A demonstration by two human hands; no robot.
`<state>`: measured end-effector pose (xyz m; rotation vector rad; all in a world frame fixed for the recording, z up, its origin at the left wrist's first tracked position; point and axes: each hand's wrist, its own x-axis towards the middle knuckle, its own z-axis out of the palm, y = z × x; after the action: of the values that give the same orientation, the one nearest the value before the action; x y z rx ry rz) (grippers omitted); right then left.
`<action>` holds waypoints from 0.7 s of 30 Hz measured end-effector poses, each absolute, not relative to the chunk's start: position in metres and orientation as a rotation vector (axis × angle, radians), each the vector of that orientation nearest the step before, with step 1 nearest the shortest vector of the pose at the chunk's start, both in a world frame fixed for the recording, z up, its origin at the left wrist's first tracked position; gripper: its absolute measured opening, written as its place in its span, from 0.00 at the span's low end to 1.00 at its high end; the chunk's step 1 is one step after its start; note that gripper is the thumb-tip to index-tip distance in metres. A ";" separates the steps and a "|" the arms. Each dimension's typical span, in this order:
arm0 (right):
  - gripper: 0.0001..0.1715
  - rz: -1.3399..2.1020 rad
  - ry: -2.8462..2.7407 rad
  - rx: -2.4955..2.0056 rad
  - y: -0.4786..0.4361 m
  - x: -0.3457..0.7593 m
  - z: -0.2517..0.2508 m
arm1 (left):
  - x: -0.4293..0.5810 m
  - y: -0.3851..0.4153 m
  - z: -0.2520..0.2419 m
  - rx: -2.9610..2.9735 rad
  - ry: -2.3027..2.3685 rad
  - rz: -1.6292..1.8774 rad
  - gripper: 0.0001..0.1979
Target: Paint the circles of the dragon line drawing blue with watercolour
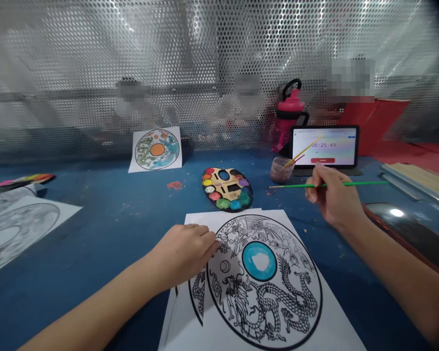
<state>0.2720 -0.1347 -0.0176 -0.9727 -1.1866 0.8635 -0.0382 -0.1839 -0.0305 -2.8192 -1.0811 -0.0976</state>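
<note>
We judge that the green brush (351, 184), gripped in our right hand (332, 200), could drip on the sheet (270, 297) or knock the water cup (281, 169). Our left hand (185, 251), grasping nothing, pins the sheet at the worktop's near edge; only its centre ring is blue.

A white colouring sheet (274, 297) is laid flat on the blue table (113, 219), printed with 1 large black-outlined disc of dragons and birds. Only the ring at its centre is painted turquoise, and the sheet's upper left edge is touched by the curled fingertips of the left hand (186, 251). A thin green-handled paintbrush (362, 184) is pinched in the right hand (332, 197) and held almost level above the table, just beyond the sheet's top right corner, bristle end pointed left.
</note>
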 end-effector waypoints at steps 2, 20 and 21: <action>0.22 0.830 -1.173 -0.997 -0.133 0.272 -0.019 | -0.038 -0.183 -0.033 -2.804 -1.044 -0.104 0.19; 0.25 0.862 -1.822 -1.098 -0.180 0.242 -0.008 | -0.042 -0.178 -0.037 -2.815 -1.025 -0.182 0.18; 0.25 0.841 -1.884 -1.098 -0.181 0.241 -0.008 | -0.043 -0.178 -0.038 -2.812 -1.031 -0.183 0.18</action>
<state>0.2413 -0.1815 -0.0082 -1.0984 -1.8838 0.8413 -0.0427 -0.1775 -0.0380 -2.8124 -1.0307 -0.1827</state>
